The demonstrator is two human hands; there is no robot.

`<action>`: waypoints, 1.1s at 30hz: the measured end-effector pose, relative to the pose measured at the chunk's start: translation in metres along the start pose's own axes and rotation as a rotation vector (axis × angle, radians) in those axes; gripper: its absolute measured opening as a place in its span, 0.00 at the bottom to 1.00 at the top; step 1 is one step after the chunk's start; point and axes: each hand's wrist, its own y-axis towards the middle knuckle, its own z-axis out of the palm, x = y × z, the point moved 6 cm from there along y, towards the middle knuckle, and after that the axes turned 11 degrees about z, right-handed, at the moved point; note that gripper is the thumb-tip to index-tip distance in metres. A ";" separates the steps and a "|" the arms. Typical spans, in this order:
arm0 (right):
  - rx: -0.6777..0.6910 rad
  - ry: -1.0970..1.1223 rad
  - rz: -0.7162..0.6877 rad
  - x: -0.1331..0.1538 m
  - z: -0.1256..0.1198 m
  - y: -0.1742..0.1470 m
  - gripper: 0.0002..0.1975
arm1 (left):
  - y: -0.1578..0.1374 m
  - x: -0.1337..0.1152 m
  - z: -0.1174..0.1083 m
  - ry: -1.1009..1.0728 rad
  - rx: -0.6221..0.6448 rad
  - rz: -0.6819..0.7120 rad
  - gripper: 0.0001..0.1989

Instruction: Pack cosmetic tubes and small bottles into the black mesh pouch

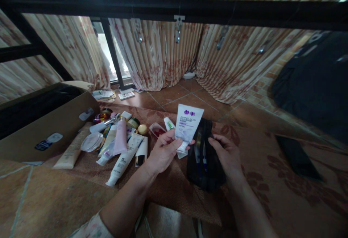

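Note:
My left hand (165, 151) is closed around the cap end of a white squeeze tube (189, 122) with purple lettering, held upright. Just to its right lies a black zippered pouch (208, 174), with what look like pens showing in its front. The fingers of my right hand (227, 154) pinch the pouch's right edge near its top. Behind the left hand are a small white-and-green tube (169, 123) and a clear case with something red (157, 129). Left of it lies a pile of cosmetics, among them a pink tube (121, 136) and a long white tube (125, 160).
A cardboard box (70, 129) with dark contents stands at the left. A dark flat object (297, 156) lies on the brown cloth (252, 191) at the right. A black metal bar (152, 10) with hanging clips crosses in front of the curtains (163, 56). Dark fabric hangs at the far right.

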 end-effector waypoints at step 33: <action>0.005 0.024 0.017 -0.002 0.000 0.000 0.18 | -0.003 0.013 -0.012 -0.112 -0.184 -0.203 0.14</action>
